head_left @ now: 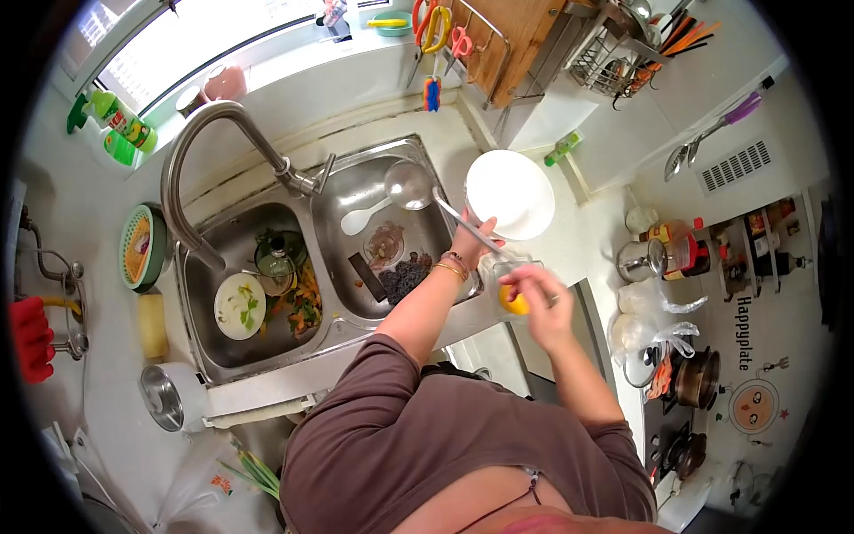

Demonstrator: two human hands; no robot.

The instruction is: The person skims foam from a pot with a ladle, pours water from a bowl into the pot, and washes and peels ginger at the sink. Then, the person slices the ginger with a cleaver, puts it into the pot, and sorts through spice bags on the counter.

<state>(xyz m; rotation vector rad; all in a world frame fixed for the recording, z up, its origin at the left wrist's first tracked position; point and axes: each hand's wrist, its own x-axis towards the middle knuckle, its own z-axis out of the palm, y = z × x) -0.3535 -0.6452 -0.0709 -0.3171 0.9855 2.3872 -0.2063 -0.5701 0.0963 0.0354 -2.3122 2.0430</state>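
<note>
My left hand (471, 242) grips the near edge of a white bowl (510, 194) at the right rim of the sink. A metal ladle (409, 185) slants across my left hand, its round head over the right basin. The ladle's handle runs to my right hand (544, 303), whose fingers are closed around its end and slightly blurred. Just left of my right hand sits a round yellow-orange thing (514, 301), partly hidden. Below the ladle head, a white spoon (363, 216) and a dark scrubber (406, 279) lie in the right basin.
The left basin holds a white plate (240, 305), a glass vessel (277, 267) and vegetable scraps (306, 300). A tall faucet (182, 178) arches over it. Scissors (436, 31) and a cutting board (507, 49) hang behind. Jars and pots (697, 378) line the right side.
</note>
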